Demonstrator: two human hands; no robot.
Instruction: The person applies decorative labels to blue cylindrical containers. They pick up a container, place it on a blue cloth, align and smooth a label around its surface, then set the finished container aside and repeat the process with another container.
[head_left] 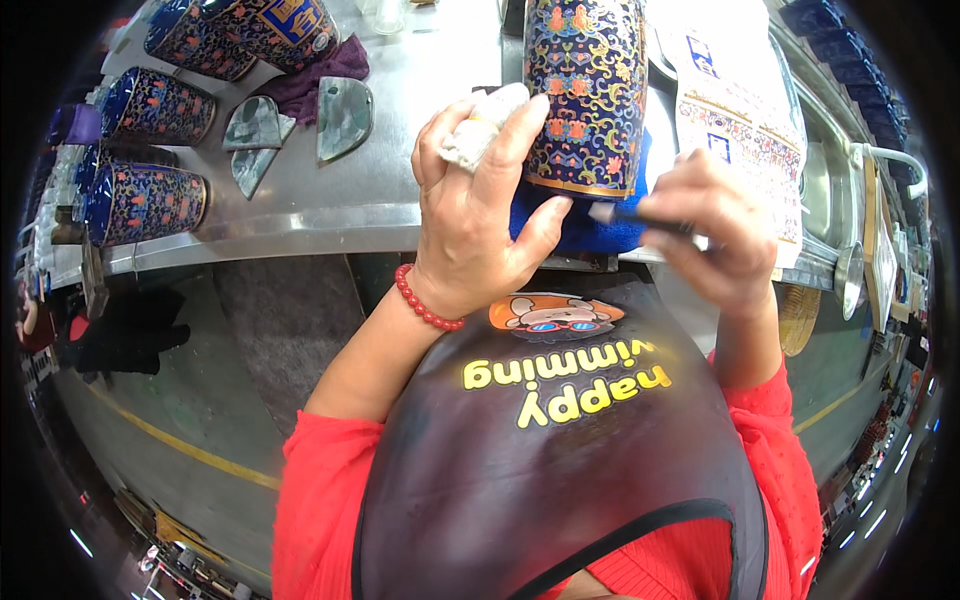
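A dark blue cylindrical vessel with coloured floral patterns [583,100] lies on the bench in front of me, its gold-rimmed end facing me. My left hand [472,215], with a red bead bracelet, keeps a wadded white cloth [478,130] between thumb and fingers. Its fingertips rest against the vessel's left side and lower rim. My right hand [722,225] is closed round a slim dark-handled tool [650,219]. The tool's pale tip points left, close to the gold rim; motion blurs it, and its exact kind is unclear. Under the vessel's end lies a blue cloth [560,228].
Several similar patterned vessels [150,203] stand at the left of the metal bench [300,220]. Green-grey curved plates [344,118] and a purple cloth [310,85] lie beside them. At right are a printed patterned sheet [745,130], a sink [825,190] and a tap [895,160].
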